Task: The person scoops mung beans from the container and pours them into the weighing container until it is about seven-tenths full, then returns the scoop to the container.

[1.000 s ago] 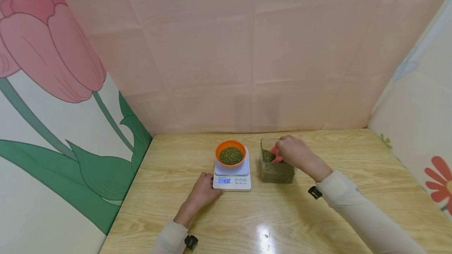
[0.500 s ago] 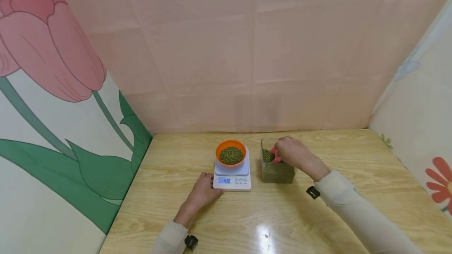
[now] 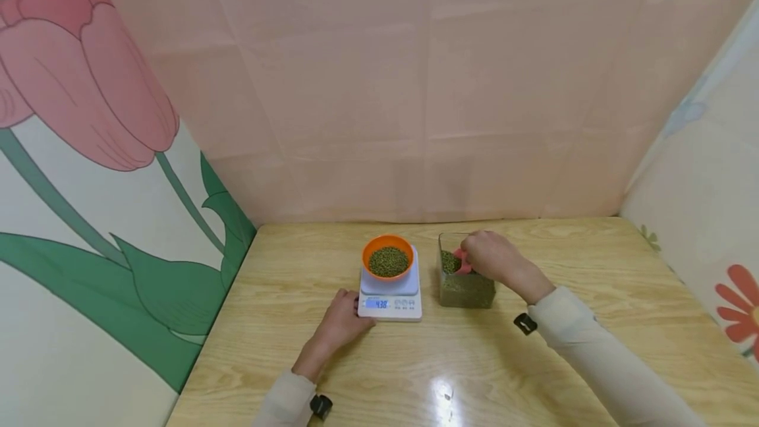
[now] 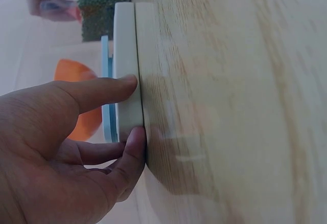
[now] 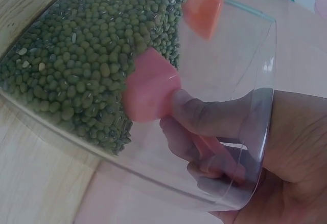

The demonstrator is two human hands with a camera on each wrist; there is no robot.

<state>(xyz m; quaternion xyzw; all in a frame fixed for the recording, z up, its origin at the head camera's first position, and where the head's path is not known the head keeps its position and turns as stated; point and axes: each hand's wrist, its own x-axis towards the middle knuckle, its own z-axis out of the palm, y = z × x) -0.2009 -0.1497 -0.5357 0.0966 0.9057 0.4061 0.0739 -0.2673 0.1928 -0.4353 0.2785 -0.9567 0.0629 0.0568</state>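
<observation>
the wooden tabletop [image 3: 510, 374] runs nearest and out to both sides. the left hand [image 3: 344, 321] grips the scale [image 3: 409, 314] by its near-left corner; a narrow gap parts scale and clear container [image 3: 465, 296], where the right hand [image 3: 489, 256] pinches a pink scoop [image 5: 150, 88] among beans [image 5: 76, 55]. work seems partway: the orange bowl [image 3: 388, 240] on the scale holds beans, the container many more. a pink wall [image 3: 356, 97] stands behind.

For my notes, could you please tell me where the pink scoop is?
In the head view, the pink scoop is in the clear container, right of the scale, held in the right hand.
</observation>
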